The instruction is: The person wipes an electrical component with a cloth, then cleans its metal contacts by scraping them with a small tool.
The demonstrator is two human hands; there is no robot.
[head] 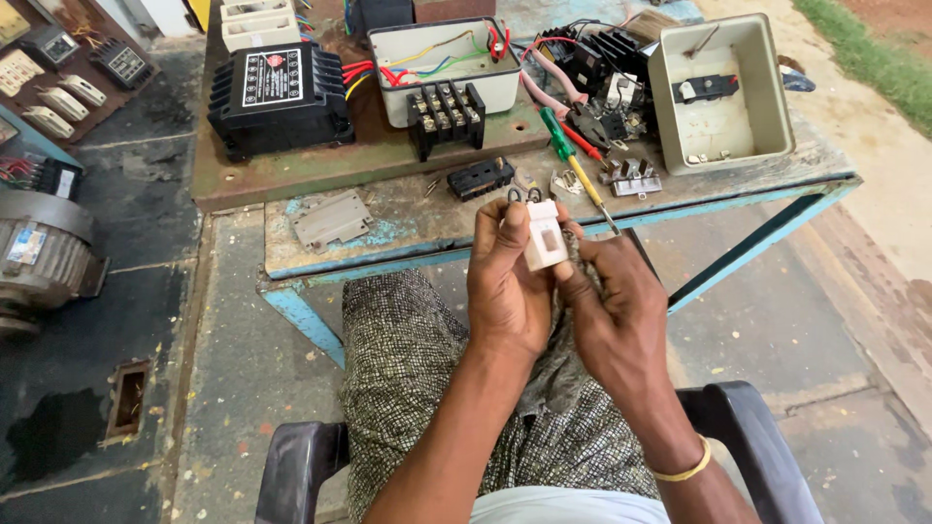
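At upper left of the frame a black transformer (280, 95) sits on the worn table (408, 228). At centre, the left hand (508, 281) curls closed around a small white plastic switch part (545, 234), thumb on its left face. The right hand (614, 309) pinches its lower right edge, just below a green-handled screwdriver (573, 160).
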